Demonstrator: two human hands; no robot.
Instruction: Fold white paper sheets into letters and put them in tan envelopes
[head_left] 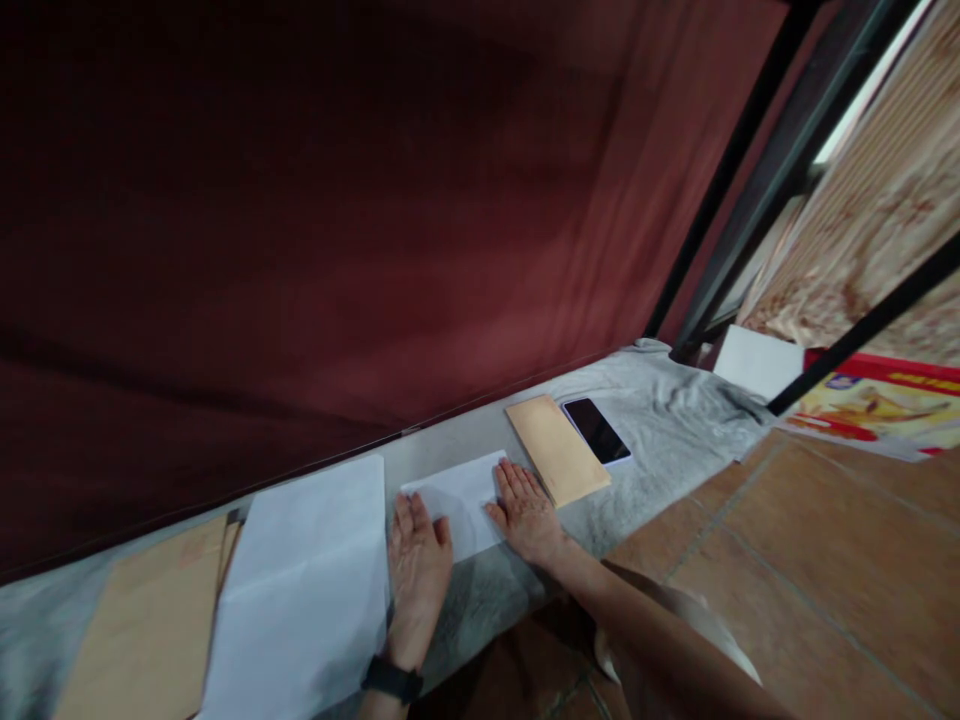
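A folded sheet of white paper lies on a narrow ledge covered with grey cloth. My left hand rests flat over its left end, thumb apart from the fingers. On its right end lies my right hand, palm down with the fingers stretched out. To the left of my left hand are larger white sheets with a crease across them. A brown envelope lies just beyond my right hand, with a dark-screened phone beside it.
Larger brown envelopes lie at the far left of the grey cloth. A dark red curtain hangs behind the ledge. Black metal bars rise at the right. A colourful printed box sits on the tiled floor.
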